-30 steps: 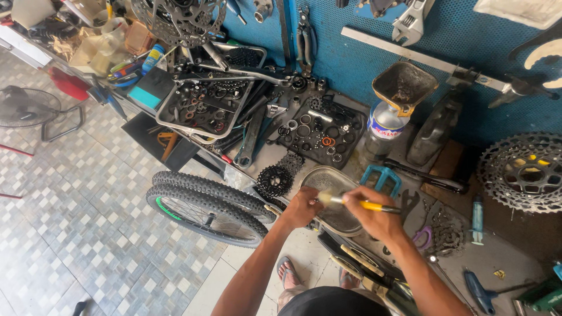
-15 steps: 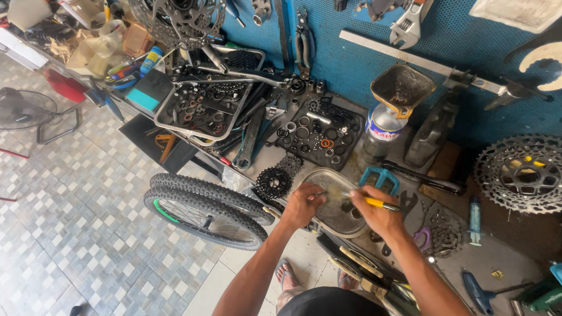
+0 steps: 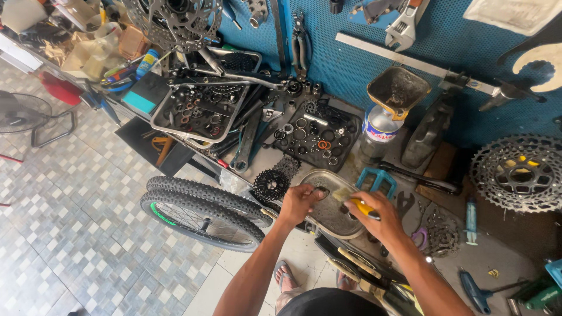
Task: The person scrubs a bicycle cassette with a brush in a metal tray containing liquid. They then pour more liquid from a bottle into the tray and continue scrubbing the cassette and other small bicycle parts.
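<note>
My left hand (image 3: pixel 301 200) pinches a small dark part over the rim of a shallow metal tray (image 3: pixel 329 219) on the workbench. My right hand (image 3: pixel 372 212) grips a yellow-handled brush (image 3: pixel 353 202), its bristle end reaching toward that small part above the tray. The two hands are close together over the tray. A black cassette sprocket (image 3: pixel 271 184) lies just left of my left hand.
A knobby bicycle wheel (image 3: pixel 202 212) leans against the bench at the left. A blue pedal (image 3: pixel 376 178), a plastic bottle with a funnel (image 3: pixel 383 120), trays of bearings (image 3: pixel 316 136) and a large cassette (image 3: pixel 518 172) crowd the bench. Tools hang on the blue pegboard (image 3: pixel 351 64).
Both hands have shifted slightly right and farther over the tray. The brush end has come closer to the part in my left hand.
</note>
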{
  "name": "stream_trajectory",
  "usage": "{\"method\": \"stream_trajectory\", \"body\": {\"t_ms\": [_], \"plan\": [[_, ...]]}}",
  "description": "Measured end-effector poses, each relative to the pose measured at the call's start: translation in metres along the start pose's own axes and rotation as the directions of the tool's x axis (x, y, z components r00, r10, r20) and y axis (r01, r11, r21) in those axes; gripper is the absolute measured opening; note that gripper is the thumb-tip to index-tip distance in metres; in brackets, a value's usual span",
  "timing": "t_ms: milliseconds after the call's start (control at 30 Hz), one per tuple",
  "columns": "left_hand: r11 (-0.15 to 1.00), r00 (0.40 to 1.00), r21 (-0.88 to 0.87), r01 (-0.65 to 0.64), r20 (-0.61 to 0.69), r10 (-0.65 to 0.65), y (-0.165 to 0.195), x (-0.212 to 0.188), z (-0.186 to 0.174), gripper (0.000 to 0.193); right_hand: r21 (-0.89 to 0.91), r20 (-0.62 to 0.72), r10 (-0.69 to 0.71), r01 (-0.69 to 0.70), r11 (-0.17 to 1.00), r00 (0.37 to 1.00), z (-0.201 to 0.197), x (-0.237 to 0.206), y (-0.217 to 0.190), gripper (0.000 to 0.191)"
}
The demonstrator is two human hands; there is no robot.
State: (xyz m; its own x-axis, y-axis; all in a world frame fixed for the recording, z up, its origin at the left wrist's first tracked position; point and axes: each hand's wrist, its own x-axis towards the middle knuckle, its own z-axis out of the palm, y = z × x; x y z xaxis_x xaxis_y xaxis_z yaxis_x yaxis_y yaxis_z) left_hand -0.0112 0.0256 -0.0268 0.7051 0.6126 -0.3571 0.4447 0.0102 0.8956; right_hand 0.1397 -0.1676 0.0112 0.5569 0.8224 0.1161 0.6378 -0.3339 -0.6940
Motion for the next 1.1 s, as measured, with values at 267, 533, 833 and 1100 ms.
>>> {"method": "stream_trajectory", "body": {"t_ms": [267,533,833,1100], "plan": [[0.942,0.990,-0.306,0.138,0.040,-0.132,-0.015,0.013,0.007,0.038,-0.308,0.182,-0.238,0.285,0.908,0.954,0.011,-0.010,0.030,0.069],[0.995,0.999,-0.095,0.001,0.049,0.004,-0.016,0.003,0.012,0.033,-0.246,-0.511,-0.176,0.052,0.968,0.841,-0.068,0.003,0.027,0.022],[0.951,0.967,0.215,-0.224,-0.075,0.244,-0.004,-0.005,0.023,0.043,-0.160,-0.634,0.224,-0.408,0.899,0.740,-0.161,0.132,0.064,0.054],[0.956,0.967,0.238,-0.171,-0.145,0.209,-0.012,-0.011,0.018,0.047,-0.262,-0.539,0.371,-0.569,0.779,0.756,-0.170,0.168,0.076,0.057]]}}
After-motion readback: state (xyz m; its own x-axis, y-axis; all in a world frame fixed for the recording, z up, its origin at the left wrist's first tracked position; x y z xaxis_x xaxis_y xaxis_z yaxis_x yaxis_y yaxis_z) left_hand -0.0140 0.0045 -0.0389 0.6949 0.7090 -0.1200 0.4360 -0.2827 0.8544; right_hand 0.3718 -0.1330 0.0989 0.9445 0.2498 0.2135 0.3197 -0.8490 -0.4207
